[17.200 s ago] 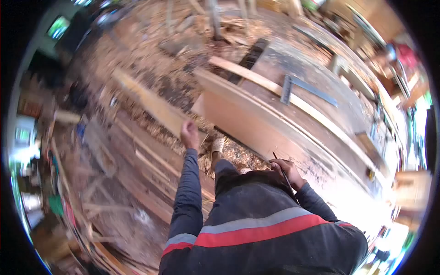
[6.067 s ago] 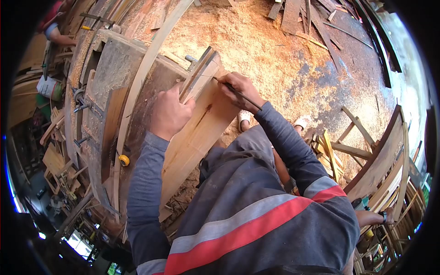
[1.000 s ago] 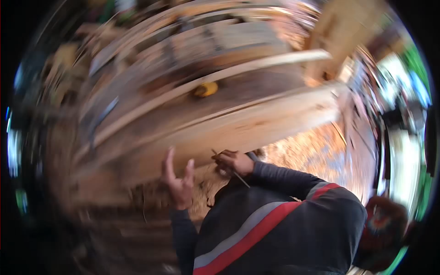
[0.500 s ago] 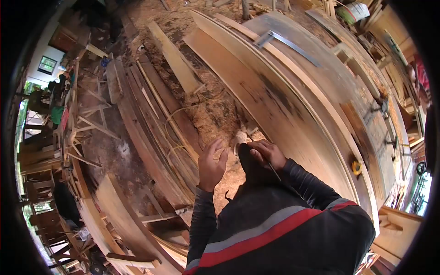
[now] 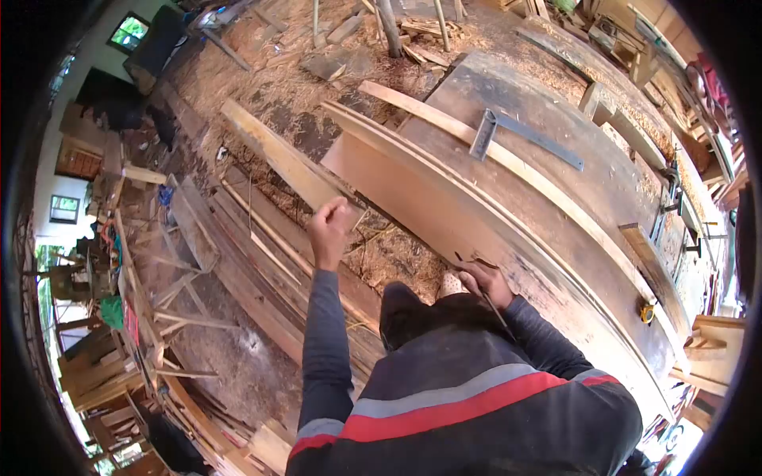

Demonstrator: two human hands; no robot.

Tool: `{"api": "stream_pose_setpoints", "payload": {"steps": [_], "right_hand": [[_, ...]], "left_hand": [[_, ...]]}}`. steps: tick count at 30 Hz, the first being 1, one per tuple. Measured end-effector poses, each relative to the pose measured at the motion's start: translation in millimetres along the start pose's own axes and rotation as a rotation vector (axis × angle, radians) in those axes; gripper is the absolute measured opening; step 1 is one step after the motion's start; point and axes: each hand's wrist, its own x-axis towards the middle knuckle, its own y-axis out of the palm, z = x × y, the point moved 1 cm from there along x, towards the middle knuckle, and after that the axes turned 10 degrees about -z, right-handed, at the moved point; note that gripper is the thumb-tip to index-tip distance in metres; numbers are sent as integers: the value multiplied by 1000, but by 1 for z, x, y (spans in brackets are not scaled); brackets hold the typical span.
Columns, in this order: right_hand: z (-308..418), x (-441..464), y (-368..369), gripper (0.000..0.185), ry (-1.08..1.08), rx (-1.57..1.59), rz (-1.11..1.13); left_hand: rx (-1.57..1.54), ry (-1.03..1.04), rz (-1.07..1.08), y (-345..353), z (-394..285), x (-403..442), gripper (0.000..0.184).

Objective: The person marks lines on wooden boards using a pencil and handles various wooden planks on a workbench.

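We've got the floor (image 5: 397,266) under everything, strewn w/ shavings. Next biggest is the tabletop (image 5: 524,95), running away from our R side. Along its near long edge is the board (image 5: 413,182), broad face towards us, dark marks nr its R end; we can't tell if it stands upright or tilted. On our L, the stack (image 5: 246,266) lies low, long pcs side by side.

On the tabletop, the strip (image 5: 516,163) lies lengthwise, roughly parallel to the board; its L end sticks out past the tabletop's L edge. The plank (image 5: 274,147) is off the tabletop, btwn board & stack, its near end by our L hand. The offcut (image 5: 655,274) sits towards the tabletop's R end, btwn strip & far edge. The square (image 5: 530,143) lies nr the tabletop's L end, short leg across the strip, long leg pointing R.

Our L hand (image 5: 329,234) is out in front, fingers bent, overlapping the plank's near end in view; can't tell if that grip touches or grasps it. Our R hand (image 5: 486,284) is in front of the board's lower edge, abt midway along; its grip is closed round the pencil. The tape (image 5: 647,314) is nr the tabletop's R end, just beside the strip. Smallest, the pencil (image 5: 502,319) slants thru our R fingers, one tip towards the board, the other back to our sleeve.
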Motion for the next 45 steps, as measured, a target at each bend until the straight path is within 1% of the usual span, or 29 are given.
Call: {"api": "stream_pose_setpoints", "payload": {"steps": [1, 3, 4, 6, 7, 9, 10, 11, 13, 14, 15, 17, 19, 21, 23, 25, 27, 30, 31, 33, 34, 36, 37, 39, 40, 41, 43, 44, 45], "right_hand": [[-7, 6, 4, 30, 1, -28, -11], [-3, 26, 11, 34, 83, -63, 5], [0, 36, 19, 37, 121, -4, -95], [6, 61, 41, 47, 181, 23, -255], [9, 74, 55, 47, 197, 10, -279], [15, 98, 85, 43, 227, -138, -342], [15, 109, 104, 40, 288, -144, -367], [17, 121, 127, 35, 315, -148, -414], [34, 149, 167, 40, 400, -92, -470], [43, 164, 182, 40, 420, -109, -467], [50, 179, 195, 33, 414, -82, -462], [59, 206, 217, 28, 423, -65, -473], [63, 232, 232, 25, 304, -100, -514], [62, 251, 241, 23, 302, -124, -523], [60, 262, 247, 22, 238, -189, -521], [63, 271, 251, 21, 252, -206, -525], [63, 278, 256, 22, 230, -217, -531], [62, 286, 265, 22, 282, -211, -499], [64, 289, 266, 22, 273, -214, -483], [69, 293, 271, 22, 297, -207, -479], [63, 291, 272, 30, 289, -231, -475], [62, 282, 271, 31, 334, -237, -460], [62, 276, 270, 32, 387, -247, -472], [62, 266, 269, 34, 432, -270, -441], [62, 260, 269, 30, 493, -282, -449], [63, 255, 270, 27, 557, -295, -454], [68, 247, 270, 26, 604, -312, -398], [68, 244, 270, 29, 590, -330, -364], [69, 243, 271, 32, 574, -347, -335]], "left_hand": [[-3, 2, 16, 3, 20, 31, 29], [-128, -101, 37, 15, 55, 96, 32], [-134, -91, 57, 23, 65, 127, 32], [62, -8, 39, 38, 90, 185, 35], [56, -3, 69, 48, 111, 216, 35], [152, 187, 239, 74, 166, 272, 37], [-252, -178, 432, 87, 179, 287, 30], [-268, -209, 438, 90, 194, 289, 30], [-37, 23, 511, 85, 150, 278, 35], [-54, 29, 537, 85, 155, 282, 38], [-62, 17, 557, 87, 160, 284, 38], [-74, 146, 538, 91, 166, 286, 39], [-49, 126, 612, 88, 160, 290, 39], [-36, 134, 677, 87, 158, 295, 39], [-67, 157, 663, 89, 159, 296, 39], [-103, 183, 650, 86, 150, 301, 39], [-10, 202, 770, 82, 144, 307, 41], [-39, 278, 734, 92, 171, 309, 42], [-45, 270, 718, 95, 177, 317, 42], [-236, 2, 982, 99, 193, 336, 42], [-241, -15, 960, 95, 191, 343, 42], [-395, -381, 955, 87, 184, 355, 47], [-405, -394, 931, 82, 178, 357, 47], [-331, -567, 981, 79, 173, 352, 60], [-395, -605, 1035, 82, 177, 343, 69], [-406, -631, 1014, 80, 183, 328, 69], [-525, -478, 1021, 54, 168, 297, 73], [-554, -379, 1052, 65, 203, 282, 76], [-561, -394, 1040, 52, 200, 277, 76]]}}
